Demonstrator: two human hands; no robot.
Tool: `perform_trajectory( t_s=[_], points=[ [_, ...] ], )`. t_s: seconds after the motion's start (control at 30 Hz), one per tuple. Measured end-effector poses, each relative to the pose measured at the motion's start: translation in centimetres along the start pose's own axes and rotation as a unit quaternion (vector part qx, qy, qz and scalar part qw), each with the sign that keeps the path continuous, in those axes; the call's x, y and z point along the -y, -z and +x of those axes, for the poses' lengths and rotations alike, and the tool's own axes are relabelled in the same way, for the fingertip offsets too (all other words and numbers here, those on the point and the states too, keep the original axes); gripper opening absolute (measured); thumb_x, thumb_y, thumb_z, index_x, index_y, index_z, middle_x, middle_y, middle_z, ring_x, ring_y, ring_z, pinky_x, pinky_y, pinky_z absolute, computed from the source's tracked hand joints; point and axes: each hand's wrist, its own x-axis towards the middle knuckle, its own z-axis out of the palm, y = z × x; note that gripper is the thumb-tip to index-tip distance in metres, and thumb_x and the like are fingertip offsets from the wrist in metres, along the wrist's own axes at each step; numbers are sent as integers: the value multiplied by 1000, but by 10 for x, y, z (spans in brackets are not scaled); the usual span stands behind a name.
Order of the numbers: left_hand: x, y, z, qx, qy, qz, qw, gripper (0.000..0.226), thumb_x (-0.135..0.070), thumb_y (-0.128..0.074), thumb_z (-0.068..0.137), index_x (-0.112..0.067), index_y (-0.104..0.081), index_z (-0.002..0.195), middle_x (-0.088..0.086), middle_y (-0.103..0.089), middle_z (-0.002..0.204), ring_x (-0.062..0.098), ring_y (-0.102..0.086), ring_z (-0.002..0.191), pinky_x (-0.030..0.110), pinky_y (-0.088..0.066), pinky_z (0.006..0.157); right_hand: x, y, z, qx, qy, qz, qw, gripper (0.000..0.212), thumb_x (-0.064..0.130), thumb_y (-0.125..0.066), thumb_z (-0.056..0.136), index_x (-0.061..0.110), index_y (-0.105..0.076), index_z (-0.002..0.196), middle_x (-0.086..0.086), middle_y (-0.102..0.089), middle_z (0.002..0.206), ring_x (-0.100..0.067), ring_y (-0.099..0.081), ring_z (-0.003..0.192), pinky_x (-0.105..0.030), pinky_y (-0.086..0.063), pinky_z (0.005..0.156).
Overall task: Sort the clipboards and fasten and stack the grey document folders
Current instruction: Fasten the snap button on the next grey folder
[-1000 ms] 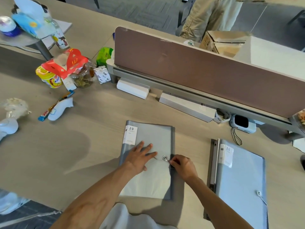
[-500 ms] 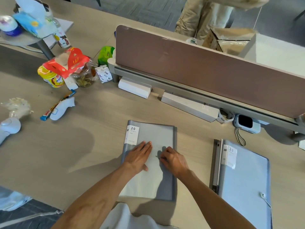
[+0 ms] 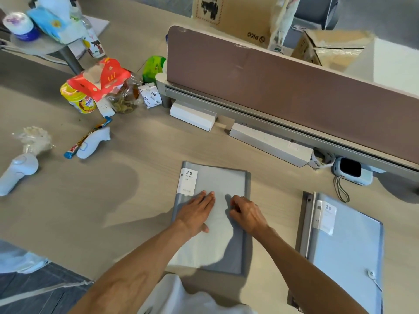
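Note:
A grey document folder (image 3: 217, 177) with a white "20" label (image 3: 188, 182) lies closed on the desk in front of me. My left hand (image 3: 196, 211) presses flat on its cover, fingers spread and holding nothing. My right hand (image 3: 246, 213) rests on the cover near the folder's right edge. Its fingers are curled and pinched where the clasp button and string lie, and they hide both. A second grey-blue folder (image 3: 347, 245) lies to the right on top of a darker board, its string button (image 3: 371, 273) showing near the lower right corner.
A brown divider panel (image 3: 283, 87) runs across the back, with two white boxes (image 3: 192, 114) (image 3: 269, 143) and a small blue device (image 3: 352, 169) along its foot. Snack packs and a jar (image 3: 99, 87) crowd the far left. A white controller (image 3: 18, 171) lies at the left edge.
My right hand has moved left over the clasp button, which was visible a second ago and is now covered. The left hand stays flat on the cover. The camera has tilted slightly.

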Motion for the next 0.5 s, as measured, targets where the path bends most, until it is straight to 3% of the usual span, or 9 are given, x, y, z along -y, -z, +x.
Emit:
perform_trajectory(
  t_s=[0.27,0.5],
  points=[
    [0,-2,0,-3,-4,0,1000,98,-38,-62,89,-7,6,153,5,9,164,25,7,151,34,-5,122,-25,20,0,7,82,-81,993,6,14,-60,83,12,-66,84,-5,-64,89,-21,-59,81,-28,-46,72],
    [0,0,1,3,-2,4,1000,97,-39,-61,90,-7,6,153,5,11,163,25,8,151,33,-6,120,-34,23,-5,11,171,-181,968,11,9,-59,84,19,-64,87,-2,-60,93,-20,-60,85,-30,-50,69]
  ],
)
